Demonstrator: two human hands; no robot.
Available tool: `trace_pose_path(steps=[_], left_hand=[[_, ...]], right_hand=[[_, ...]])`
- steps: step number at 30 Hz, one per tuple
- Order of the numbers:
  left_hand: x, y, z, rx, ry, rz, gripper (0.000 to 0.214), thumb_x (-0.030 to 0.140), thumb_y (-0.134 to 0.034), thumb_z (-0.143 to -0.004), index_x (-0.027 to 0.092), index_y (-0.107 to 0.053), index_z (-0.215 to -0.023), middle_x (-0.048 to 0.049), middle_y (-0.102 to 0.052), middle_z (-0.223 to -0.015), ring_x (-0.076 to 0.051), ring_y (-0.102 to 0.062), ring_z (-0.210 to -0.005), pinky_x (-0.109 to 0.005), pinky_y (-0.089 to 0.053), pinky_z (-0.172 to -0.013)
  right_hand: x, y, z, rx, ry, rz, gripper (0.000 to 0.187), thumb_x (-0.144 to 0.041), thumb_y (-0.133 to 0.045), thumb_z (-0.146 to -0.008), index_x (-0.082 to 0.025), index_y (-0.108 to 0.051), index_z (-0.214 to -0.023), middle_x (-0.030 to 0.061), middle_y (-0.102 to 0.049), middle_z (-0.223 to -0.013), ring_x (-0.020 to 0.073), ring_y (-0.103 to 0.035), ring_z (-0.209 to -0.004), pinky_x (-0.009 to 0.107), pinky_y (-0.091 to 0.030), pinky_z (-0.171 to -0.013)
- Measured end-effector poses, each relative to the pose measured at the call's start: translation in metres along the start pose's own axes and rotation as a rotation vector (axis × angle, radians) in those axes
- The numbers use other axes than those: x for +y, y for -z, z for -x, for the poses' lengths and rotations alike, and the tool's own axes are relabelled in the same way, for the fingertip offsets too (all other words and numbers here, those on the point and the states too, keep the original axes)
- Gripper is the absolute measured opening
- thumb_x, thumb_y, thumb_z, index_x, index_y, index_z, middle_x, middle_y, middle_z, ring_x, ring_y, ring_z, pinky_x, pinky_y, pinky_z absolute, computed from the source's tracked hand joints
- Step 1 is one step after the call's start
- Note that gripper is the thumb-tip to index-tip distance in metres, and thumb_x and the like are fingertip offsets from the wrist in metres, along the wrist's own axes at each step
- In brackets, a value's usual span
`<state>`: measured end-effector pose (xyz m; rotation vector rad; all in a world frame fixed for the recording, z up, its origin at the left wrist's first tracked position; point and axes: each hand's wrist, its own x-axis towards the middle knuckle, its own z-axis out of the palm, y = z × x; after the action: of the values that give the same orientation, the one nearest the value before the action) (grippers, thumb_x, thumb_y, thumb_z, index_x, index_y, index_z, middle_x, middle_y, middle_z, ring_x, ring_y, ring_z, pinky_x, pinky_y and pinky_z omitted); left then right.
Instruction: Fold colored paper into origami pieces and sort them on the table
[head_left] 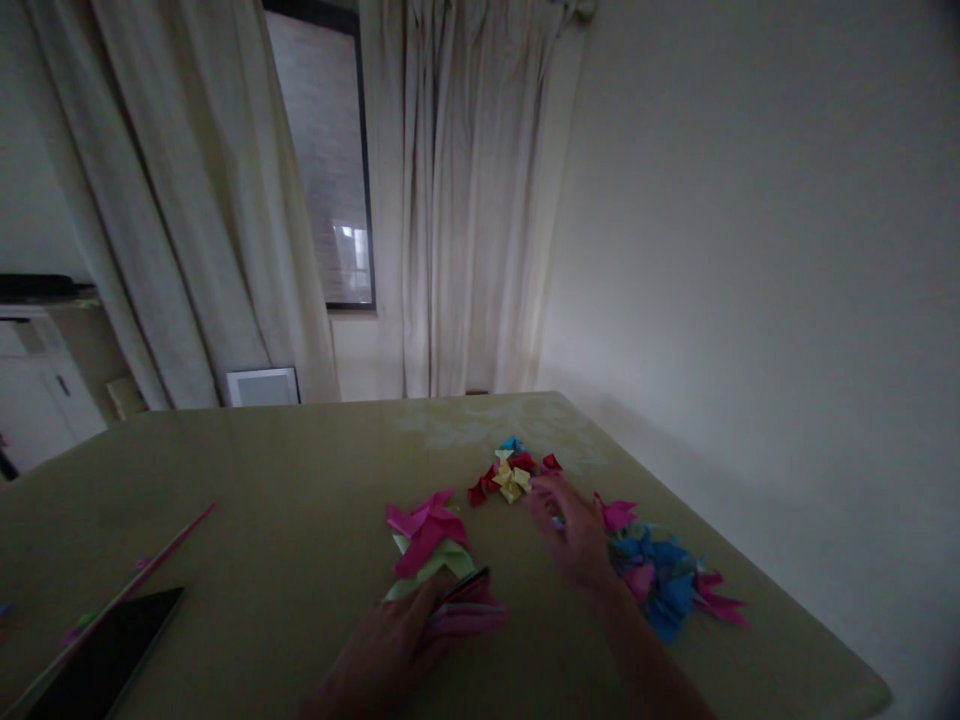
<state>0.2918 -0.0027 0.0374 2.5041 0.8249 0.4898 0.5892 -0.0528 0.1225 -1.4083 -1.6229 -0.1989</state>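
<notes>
Dull-pink, dark-edged folded bundle, prob. paper but blurred, is in L hand, thumb & fingers closed round its near-left side; layers fan out R of the fingertips. Est. v. light, soft, easily creased, not esp. slippery; best hold = thick folded part, light pinch, avoid loose edges. Just beyond L fingertips: magenta pinwheel-shaped folded paper, pointed arms, lying over pale-green folded paper; points look fragile, so lift at centre. R hand: fingers bent, fairly narrow, blurred; can't tell if anything's gripped. Just L of R fingertips: cream-yellow folded paper piece w/ dark-red folded paper pieces around it, small & crisp-looking; prob. stiffer, take by the body. R of R fingers, near wrist: crumpled-looking bright-blue paper cluster w/ pink bits. Well L of L fingers: flat black slab, thin pink stick beside it, both on olive-green tabletop.
</notes>
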Motion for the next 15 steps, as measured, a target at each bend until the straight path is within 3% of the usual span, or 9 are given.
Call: trace_pose_path(steps=[2,3,5,7,9,11,15], left_hand=[[0.001,-0.007,0.000,0.012,-0.064,-0.032,0.044,0.039,-0.060,-0.102,0.036,-0.057,-0.146,-0.0019,-0.078,-0.133,-0.026,-0.079,-0.109,-0.032,-0.063,-0.089],[0.000,-0.011,0.000,0.037,-0.089,-0.057,0.042,0.040,-0.060,-0.102,0.036,-0.059,-0.144,-0.0024,-0.079,-0.132,-0.026,-0.079,-0.109,-0.032,-0.063,-0.088],[0.000,-0.017,-0.002,0.093,-0.122,-0.113,0.036,0.042,-0.061,-0.103,0.034,-0.064,-0.137,-0.0040,-0.079,-0.129,-0.026,-0.079,-0.107,-0.032,-0.064,-0.086],[-0.001,-0.021,-0.003,0.128,-0.152,-0.148,0.035,0.045,-0.061,-0.103,0.033,-0.066,-0.135,-0.0053,-0.079,-0.127,-0.027,-0.078,-0.106,-0.034,-0.064,-0.089],[-0.002,-0.021,-0.003,0.159,-0.169,-0.169,0.041,0.052,-0.063,-0.102,0.034,-0.066,-0.138,-0.0064,-0.077,-0.131,-0.029,-0.075,-0.115,-0.041,-0.061,-0.100],[-0.004,-0.021,-0.003,0.221,-0.119,-0.198,0.051,0.060,-0.064,-0.099,0.036,-0.064,-0.144,-0.0084,-0.071,-0.144,-0.036,-0.068,-0.129,-0.053,-0.056,-0.109],[-0.014,-0.020,-0.006,0.280,0.027,-0.230,0.079,0.071,-0.072,-0.088,0.041,-0.050,-0.159,-0.0094,-0.046,-0.170,-0.047,-0.045,-0.151,-0.068,-0.044,-0.116]], right_hand=[[0.016,0.035,0.000,0.161,-0.216,0.092,0.043,-0.059,-0.049,-0.106,-0.022,-0.071,-0.113,0.0108,-0.078,-0.102,0.0270,-0.075,-0.089,0.040,-0.060,-0.083],[0.026,0.051,0.006,0.183,-0.290,0.152,0.045,-0.061,-0.052,-0.103,-0.022,-0.071,-0.115,0.0120,-0.077,-0.108,0.0287,-0.075,-0.094,0.043,-0.060,-0.088],[0.049,0.076,0.030,0.135,-0.374,0.314,0.055,-0.069,-0.054,-0.095,-0.022,-0.072,-0.119,0.0165,-0.073,-0.125,0.0349,-0.072,-0.111,0.053,-0.056,-0.100],[0.075,0.094,0.064,0.115,-0.471,0.548,0.067,-0.074,-0.058,-0.087,-0.024,-0.070,-0.131,0.0192,-0.061,-0.149,0.0451,-0.060,-0.134,0.067,-0.046,-0.111],[0.099,0.106,0.098,0.074,-0.593,0.682,0.080,-0.078,-0.063,-0.078,-0.029,-0.065,-0.142,0.0187,-0.048,-0.163,0.0514,-0.048,-0.145,0.074,-0.040,-0.113],[0.119,0.113,0.124,0.015,-0.687,0.650,0.088,-0.080,-0.064,-0.076,-0.031,-0.059,-0.149,0.0194,-0.041,-0.168,0.0526,-0.049,-0.145,0.076,-0.042,-0.110],[0.145,0.106,0.138,-0.097,-0.640,0.456,0.090,-0.075,-0.064,-0.078,-0.032,-0.051,-0.156,0.0197,-0.039,-0.168,0.0482,-0.049,-0.148,0.071,-0.045,-0.110]])
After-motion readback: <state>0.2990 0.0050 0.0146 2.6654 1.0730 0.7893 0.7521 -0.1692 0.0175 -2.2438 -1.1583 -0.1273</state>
